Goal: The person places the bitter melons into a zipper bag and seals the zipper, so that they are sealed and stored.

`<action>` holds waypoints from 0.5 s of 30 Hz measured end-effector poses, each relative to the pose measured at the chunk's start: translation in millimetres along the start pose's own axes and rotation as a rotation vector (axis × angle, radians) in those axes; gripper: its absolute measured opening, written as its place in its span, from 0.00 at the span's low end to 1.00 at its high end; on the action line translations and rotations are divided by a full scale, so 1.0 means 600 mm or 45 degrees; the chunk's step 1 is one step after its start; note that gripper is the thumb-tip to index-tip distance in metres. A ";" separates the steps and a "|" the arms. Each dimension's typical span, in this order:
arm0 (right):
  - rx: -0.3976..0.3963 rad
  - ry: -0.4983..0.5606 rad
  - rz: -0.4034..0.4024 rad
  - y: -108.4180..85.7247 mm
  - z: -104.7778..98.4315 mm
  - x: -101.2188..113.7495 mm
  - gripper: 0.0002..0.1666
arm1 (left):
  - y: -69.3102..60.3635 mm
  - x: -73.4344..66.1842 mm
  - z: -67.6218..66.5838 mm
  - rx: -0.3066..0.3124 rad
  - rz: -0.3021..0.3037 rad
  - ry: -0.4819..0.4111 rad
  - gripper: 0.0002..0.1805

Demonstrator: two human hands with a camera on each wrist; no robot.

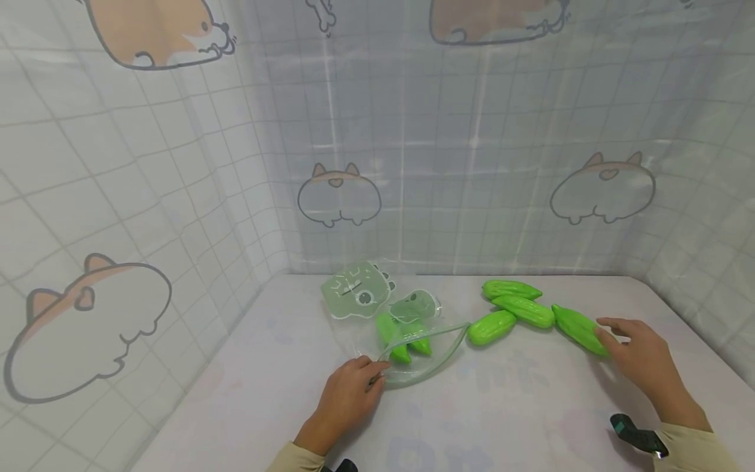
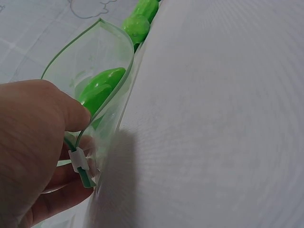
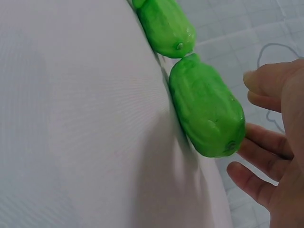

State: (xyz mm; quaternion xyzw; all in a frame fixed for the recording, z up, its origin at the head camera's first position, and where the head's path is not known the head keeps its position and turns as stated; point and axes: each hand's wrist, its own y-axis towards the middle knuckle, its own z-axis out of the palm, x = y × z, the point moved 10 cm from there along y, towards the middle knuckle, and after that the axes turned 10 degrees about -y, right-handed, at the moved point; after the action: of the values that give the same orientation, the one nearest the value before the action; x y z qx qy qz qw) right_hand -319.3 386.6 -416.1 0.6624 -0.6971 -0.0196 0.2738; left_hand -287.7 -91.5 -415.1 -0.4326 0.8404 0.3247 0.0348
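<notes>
In the head view my left hand [image 1: 352, 393] pinches the rim of a clear zip bag [image 1: 360, 334] with green edging; its mouth gapes toward the right. Green vegetable-shaped pieces [image 1: 400, 353] lie inside the bag. The left wrist view shows my thumb and fingers [image 2: 71, 111] on the bag's edge beside a white slider [image 2: 78, 159]. My right hand [image 1: 639, 357] is at the rightmost green piece [image 1: 578, 329], its fingers spread and not curled round it. In the right wrist view the thumb stands apart from that piece [image 3: 207, 107], with fingers behind its end.
Several more green pieces [image 1: 525, 311] lie in a loose group right of the bag on the white table [image 1: 472, 413]. A curtain with a grid and dog drawings [image 1: 448, 196] stands behind and at both sides.
</notes>
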 end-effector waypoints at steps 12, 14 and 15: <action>0.057 0.008 0.033 -0.004 0.015 -0.011 0.28 | 0.001 0.006 0.004 0.010 -0.010 -0.002 0.12; 0.073 0.009 0.045 -0.005 0.018 -0.013 0.29 | 0.001 0.005 0.003 0.004 -0.003 -0.002 0.12; 0.082 0.012 0.055 -0.005 0.019 -0.015 0.29 | 0.001 0.005 0.004 0.003 -0.001 -0.003 0.12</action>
State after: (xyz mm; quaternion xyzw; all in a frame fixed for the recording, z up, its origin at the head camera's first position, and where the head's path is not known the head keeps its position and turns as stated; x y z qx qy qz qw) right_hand -321.7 390.8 -430.2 0.6556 -0.7103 0.0121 0.2558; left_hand -290.3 -92.2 -417.6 -0.4325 0.8405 0.3242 0.0367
